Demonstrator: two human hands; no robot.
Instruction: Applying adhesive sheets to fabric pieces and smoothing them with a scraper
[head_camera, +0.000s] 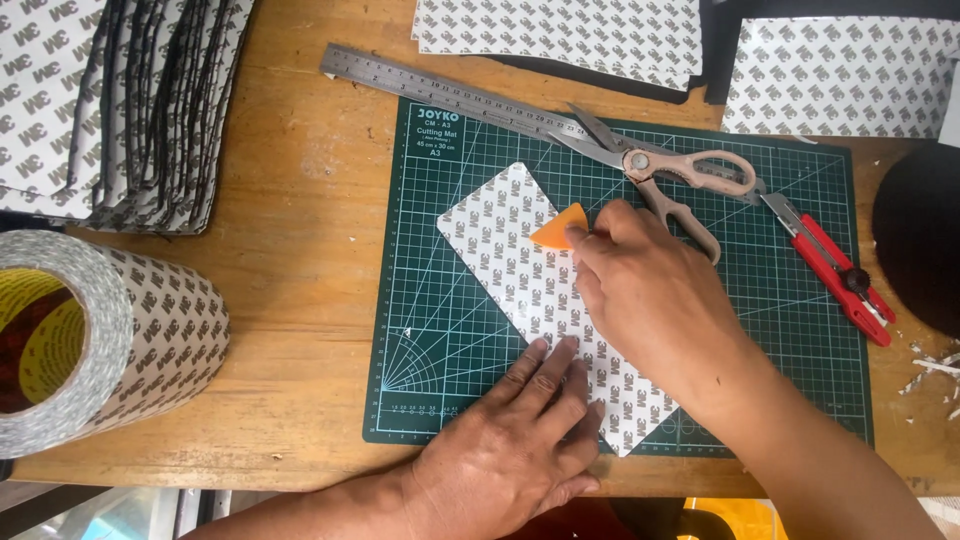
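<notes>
A small craft workshop, this one: a worn wooden bench (300, 300) carries a green gridded cutting mat (450, 330), with a long steel ruler (440, 92) along its top edge, heavy scissors (680, 175) and a red utility knife (835, 270) beside it. A big roll of adhesive tape (100, 340) sits at left, stacks of patterned backing sheets (120, 110) pile up behind, and offcut scraps (935, 375) litter the right edge

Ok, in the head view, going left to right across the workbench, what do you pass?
Big tape roll → left hand pressing the printed sheet on the green cutting mat → orange scraper in the right hand → scissors → red utility knife → black disc.
</notes>
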